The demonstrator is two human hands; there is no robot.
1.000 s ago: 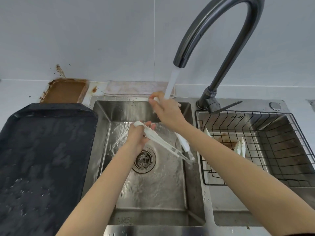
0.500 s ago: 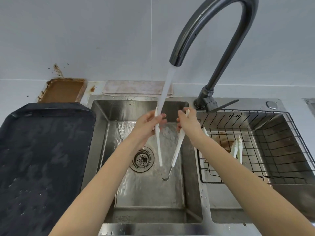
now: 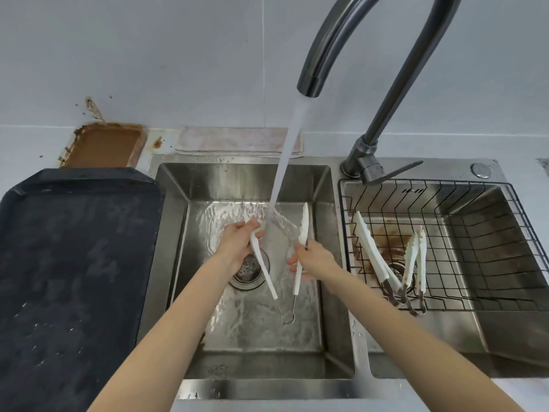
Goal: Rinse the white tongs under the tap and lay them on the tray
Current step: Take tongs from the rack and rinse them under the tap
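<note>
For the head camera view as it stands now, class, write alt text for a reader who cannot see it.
Two bare hands hold a pair of white plastic tongs spread open over a stainless steel sink basin, the left hand on one arm, the right hand on the other, beside running water from a dark curved tap. A black tray lies left; more tongs sit in a wire basket right.

Black wire basket (image 3: 463, 200) in right steel basin holds other white tongs (image 3: 374, 257). Rusty brown tray (image 3: 104, 144), folded stained cloth (image 3: 234, 141) far, by wall.
</note>
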